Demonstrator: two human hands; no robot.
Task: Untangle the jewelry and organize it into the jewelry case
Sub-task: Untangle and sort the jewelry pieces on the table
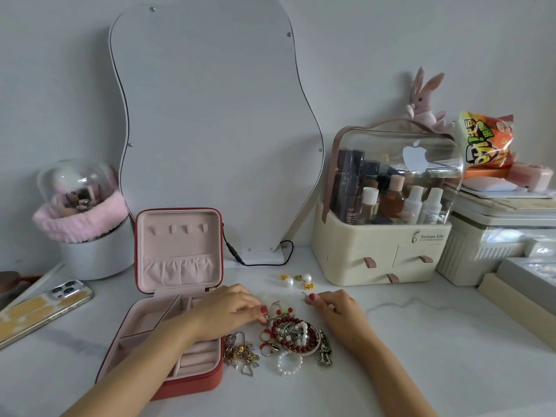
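Observation:
A red jewelry case with pink lining lies open at the left, its lid upright. Right of it sits a tangled pile of jewelry: dark red bead bracelets, white beads, rings and metal chains. A smaller clump of gold and silver charms lies beside the case. A white bead bracelet rests in front. My left hand reaches over the case and pinches a piece at the pile's upper left edge. My right hand pinches a small metal piece just above the pile.
Pearl and gold earrings lie behind the pile. A cream cosmetics organizer stands at the right, a mirror and its black cable behind. A phone lies at the left, below a brush holder. Boxes crowd the right edge.

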